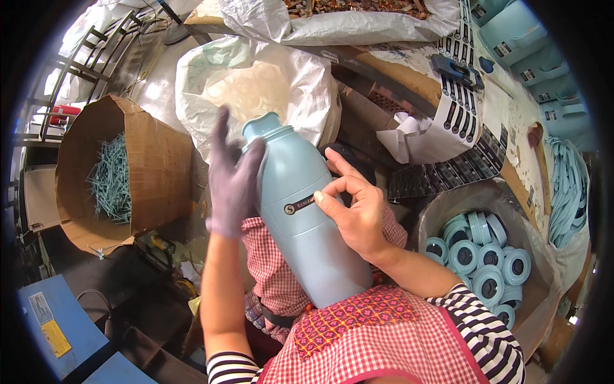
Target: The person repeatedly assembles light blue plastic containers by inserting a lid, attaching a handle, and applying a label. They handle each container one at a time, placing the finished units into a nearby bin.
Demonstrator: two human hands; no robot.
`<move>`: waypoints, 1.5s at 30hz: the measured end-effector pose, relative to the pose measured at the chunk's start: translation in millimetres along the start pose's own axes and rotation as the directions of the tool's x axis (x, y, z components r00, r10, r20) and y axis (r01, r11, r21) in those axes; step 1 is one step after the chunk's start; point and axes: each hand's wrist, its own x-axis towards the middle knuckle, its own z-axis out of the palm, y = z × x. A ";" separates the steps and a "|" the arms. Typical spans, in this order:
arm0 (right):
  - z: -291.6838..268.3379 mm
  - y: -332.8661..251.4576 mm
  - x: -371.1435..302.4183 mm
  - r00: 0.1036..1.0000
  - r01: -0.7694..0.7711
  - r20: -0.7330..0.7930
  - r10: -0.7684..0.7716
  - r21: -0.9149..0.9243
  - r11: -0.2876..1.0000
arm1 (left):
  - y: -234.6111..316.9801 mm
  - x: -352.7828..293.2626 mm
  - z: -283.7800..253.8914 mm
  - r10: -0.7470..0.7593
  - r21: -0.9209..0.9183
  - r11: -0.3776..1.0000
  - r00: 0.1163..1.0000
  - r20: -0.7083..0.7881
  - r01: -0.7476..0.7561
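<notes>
A light blue plastic thermos flask shell (307,224) lies slanting across my lap, its narrow neck pointing away from me. My left hand (233,179), in a grey-purple glove, rests against the shell's left side near the shoulder, its fingers stretched and spread. A small dark label (299,205) with a round emblem sits across the front of the shell. Over the label's right end, the thumb and forefinger of my bare right hand (358,208) come together, with the other fingers raised. The very end of the label is covered by the thumb.
To the left stands a cardboard drum (160,166) of thin blue plastic pieces. Ahead is a white sack (313,96) of translucent rings. Label sheets (448,169) hang off the bench at right. A lined box holds blue round parts (489,285); blue containers (518,38) are stacked behind.
</notes>
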 end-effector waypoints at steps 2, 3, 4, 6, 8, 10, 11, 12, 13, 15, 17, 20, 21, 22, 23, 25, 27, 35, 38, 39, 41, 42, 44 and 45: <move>-4.5 12.0 -1.5 1.000 0.002 -0.001 -0.002 0.055 0.998 | -5.9 25.0 -2.8 0.035 0.304 0.949 0.986 0.162 -0.084; -9.7 16.4 -0.2 0.994 -0.105 -0.012 0.112 0.258 0.960 | 3.8 24.2 -0.5 -0.045 0.321 0.947 0.989 0.141 -0.002; -16.8 18.2 1.2 0.975 -0.202 0.003 0.224 0.449 0.870 | 8.2 22.4 0.4 -0.039 0.306 0.952 0.988 0.147 -0.007; -24.7 13.1 0.3 0.979 -0.202 0.063 0.192 0.362 0.910 | 14.2 16.0 2.9 -0.035 0.282 0.959 0.986 0.160 -0.012; -20.5 2.1 -1.7 0.994 -0.028 0.111 0.017 0.098 0.995 | 24.3 9.8 9.0 0.054 0.283 0.954 0.984 0.172 -0.102; -18.7 -6.5 2.8 0.979 -0.017 0.202 0.033 -0.077 0.997 | 32.5 4.8 12.8 0.106 0.305 0.940 0.980 0.170 -0.154; -24.5 -2.1 6.2 0.967 -0.032 0.254 0.035 -0.017 0.999 | 32.9 1.3 12.4 0.107 0.328 0.932 0.981 0.164 -0.156; -32.1 0.1 9.6 0.953 -0.043 0.301 0.029 0.040 0.998 | 32.7 -0.3 14.3 0.113 0.348 0.923 0.980 0.161 -0.164; -40.7 -6.1 10.8 0.953 -0.070 0.301 0.030 0.123 0.990 | 33.9 -2.3 15.5 0.144 0.361 0.912 0.976 0.164 -0.195; -63.8 5.6 14.6 0.917 -0.233 0.373 0.139 0.219 0.948 | 37.5 -4.5 16.8 0.127 0.319 0.932 0.979 0.161 -0.173; -93.1 17.5 11.6 0.908 -0.312 0.363 0.211 0.246 0.918 | 35.7 -4.2 15.1 0.141 0.065 0.986 0.971 0.195 -0.156; -148.0 9.8 9.7 0.983 0.119 0.157 -0.097 -0.138 0.983 | 21.3 9.6 -18.0 0.248 -0.482 0.874 0.910 0.332 -0.063; -172.7 -7.8 14.3 0.999 0.039 0.027 -0.035 -0.165 0.986 | 14.4 12.7 -23.2 0.179 -0.639 0.761 0.911 0.371 0.110; -206.9 -12.5 27.2 0.929 0.291 -0.101 -0.355 -0.390 0.874 | 8.0 26.2 -32.0 0.275 -0.585 0.808 0.828 0.489 0.076; -246.7 -11.8 38.4 0.906 0.201 -0.258 -0.335 -0.435 0.878 | 7.8 39.0 -39.1 0.187 -0.247 0.967 0.838 0.512 -0.066; -318.6 -23.4 61.3 0.796 0.035 -0.406 -0.450 -0.711 0.703 | -1.0 55.8 -43.1 -0.022 0.251 0.962 0.889 0.457 -0.105; -394.5 -8.6 83.7 0.809 -0.006 -0.209 -0.549 -0.937 0.349 | -7.0 57.1 -35.8 -0.181 0.348 0.937 0.901 0.395 0.036; -425.4 -1.5 91.5 0.907 -0.021 -0.277 -0.318 -0.782 0.622 | -39.2 71.3 -13.8 -0.197 0.072 0.980 0.875 0.442 0.185; -387.3 -5.3 69.8 0.835 0.131 -0.145 -0.531 -0.885 0.448 | -56.5 60.3 -2.1 0.017 0.267 0.953 0.904 0.427 -0.144; -342.6 -11.3 55.3 0.863 0.145 -0.191 -0.467 -0.792 0.592 | -65.2 66.6 -6.7 0.088 0.457 0.839 0.902 0.422 -0.296; -238.0 -33.4 4.7 0.947 0.216 -0.050 -0.316 -0.629 0.747 | -78.8 73.1 -10.2 0.155 0.643 0.618 0.872 0.464 -0.453; -194.9 -31.5 -22.2 0.989 0.135 0.113 -0.099 -0.390 0.911 | -79.6 74.0 -6.6 0.175 0.664 0.561 0.856 0.487 -0.493; -141.5 -10.0 -64.4 0.850 -0.229 0.488 0.198 0.004 0.973 | -77.9 72.5 4.6 0.029 0.572 0.777 0.922 0.386 -0.264; -120.8 -1.9 -77.3 0.771 -0.377 0.581 0.261 0.085 0.922 | -86.4 78.2 1.8 0.014 0.524 0.826 0.935 0.353 -0.210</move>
